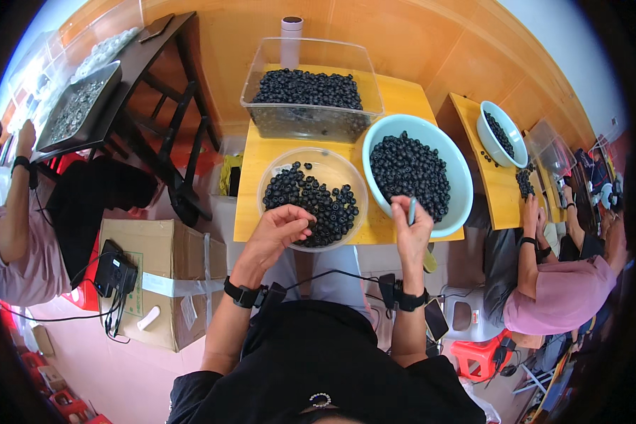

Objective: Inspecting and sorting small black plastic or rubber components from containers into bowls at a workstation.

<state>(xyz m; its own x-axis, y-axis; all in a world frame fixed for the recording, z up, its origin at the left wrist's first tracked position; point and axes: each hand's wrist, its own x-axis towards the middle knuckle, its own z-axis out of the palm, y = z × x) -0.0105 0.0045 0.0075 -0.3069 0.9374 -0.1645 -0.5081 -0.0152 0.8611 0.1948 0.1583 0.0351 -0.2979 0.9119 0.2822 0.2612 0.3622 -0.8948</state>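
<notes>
So, the black beads (331, 219) sat in a clear round tub (346, 168) on a yellow table (406, 99), with more heaped in the blue bowl (461, 191) and clear bin (261, 125). Left hand (275, 230) was at the tub, fingers bunched; couldn't tell if they pinched a bead. Right hand (414, 232) pinched a slim tool (412, 210) by the bowl's near rim. Pinkish flask (290, 39) stood behind the bin.

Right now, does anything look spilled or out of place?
Loose black pieces lie on the right-hand table, outside the light-blue bowl. That looks odd because others sit inside it, though they may be set out deliberately.
</notes>
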